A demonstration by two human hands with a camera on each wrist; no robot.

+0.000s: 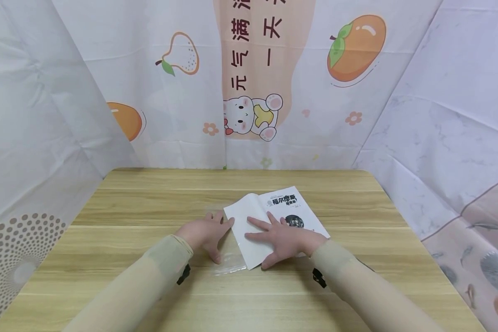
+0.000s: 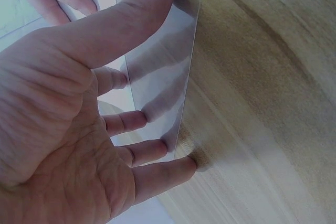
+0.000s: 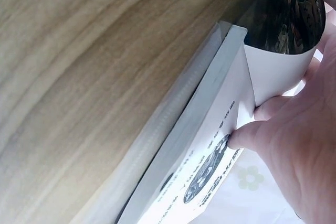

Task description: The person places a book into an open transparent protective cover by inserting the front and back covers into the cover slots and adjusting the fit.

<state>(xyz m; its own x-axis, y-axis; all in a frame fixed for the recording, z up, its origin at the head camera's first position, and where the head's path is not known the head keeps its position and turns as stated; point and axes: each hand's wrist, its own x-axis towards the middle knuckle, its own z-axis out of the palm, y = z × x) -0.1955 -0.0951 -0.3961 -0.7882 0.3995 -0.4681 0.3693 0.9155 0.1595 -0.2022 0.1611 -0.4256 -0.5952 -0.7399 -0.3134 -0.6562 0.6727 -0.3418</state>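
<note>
A white paperback book (image 1: 314, 222) with a printed title and a dark oval picture lies open on the table. Its blank white flap (image 1: 242, 216) is turned out to the left. Spread fingers of my right hand (image 1: 282, 237) press on this flap and the edge of the printed page. Beside the flap's left edge, my left hand (image 1: 203, 232) rests with fingers extended on a clear plastic sheet (image 1: 232, 263). In the left wrist view the thumb and fingertips touch the plastic (image 2: 160, 69). A glossy dark cover face (image 3: 286, 19) bends up in the right wrist view.
The wood-grain table (image 1: 149, 198) reaches out on all sides of the book. Behind it hangs a white curtain (image 1: 182, 106) with fruit and a cartoon figure. Another patterned cloth (image 1: 452, 138) hangs at the right.
</note>
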